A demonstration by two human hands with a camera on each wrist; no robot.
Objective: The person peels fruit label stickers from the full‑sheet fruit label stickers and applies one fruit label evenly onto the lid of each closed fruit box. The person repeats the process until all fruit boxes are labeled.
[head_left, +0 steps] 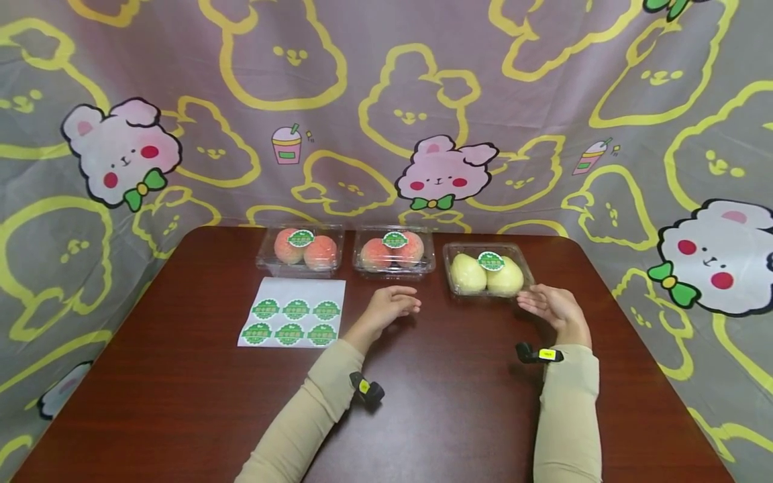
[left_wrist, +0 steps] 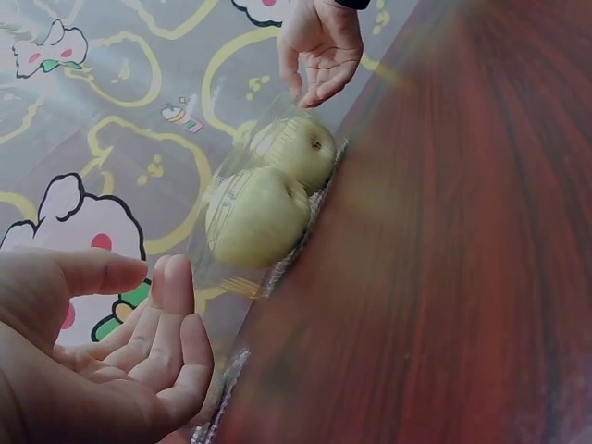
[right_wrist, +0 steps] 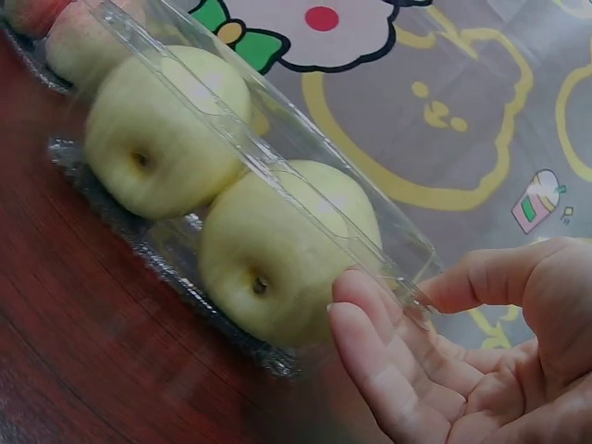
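Note:
My right hand [head_left: 555, 310] is at the right end of a clear plastic fruit box [right_wrist: 407, 242]. The box's corner lies between its thumb and fingertips. Two pale yellow-green fruits [right_wrist: 291, 245] sit inside, and a round green-and-white sticker [head_left: 491, 261] is on the lid. To the left, my left hand [head_left: 391, 310] hovers over the table with relaxed fingers and touches nothing. Nearest to it is another clear box [head_left: 423, 267], which holds two pink peaches [head_left: 376, 255] and bears a sticker of the same kind.
A third clear box [head_left: 274, 268] with two peaches stands at the back left. In front of it lies a white sticker sheet [head_left: 300, 288] with several round green stickers. The brown table [head_left: 435, 416] meets a patterned cloth [head_left: 374, 40] behind the boxes.

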